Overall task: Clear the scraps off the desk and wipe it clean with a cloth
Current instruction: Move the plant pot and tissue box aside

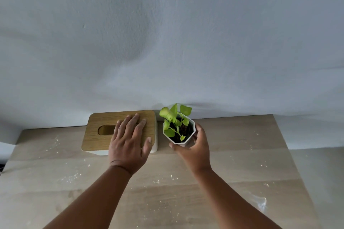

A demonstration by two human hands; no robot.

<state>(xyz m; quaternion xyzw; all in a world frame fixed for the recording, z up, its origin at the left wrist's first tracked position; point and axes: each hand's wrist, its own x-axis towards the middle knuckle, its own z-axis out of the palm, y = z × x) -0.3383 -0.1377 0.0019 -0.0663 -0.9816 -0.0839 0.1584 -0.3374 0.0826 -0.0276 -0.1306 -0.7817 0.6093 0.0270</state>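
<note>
A light wooden desk (232, 182) runs up to a pale wall, with small white scraps (69, 177) scattered over it and a shiny smear (261, 203) at the right. My left hand (129, 141) lies flat, fingers straight, on the wooden lid of a white tissue box (96, 135) at the back. My right hand (197, 147) grips a white faceted pot (190, 126) holding a small green plant (174, 117), just right of the box. No cloth is in view.
The wall (167, 42) stands directly behind the box and the pot. The desk's right edge (290, 154) drops off to a pale floor. More scraps lie near the front middle (163, 208) and at the back left (54, 141).
</note>
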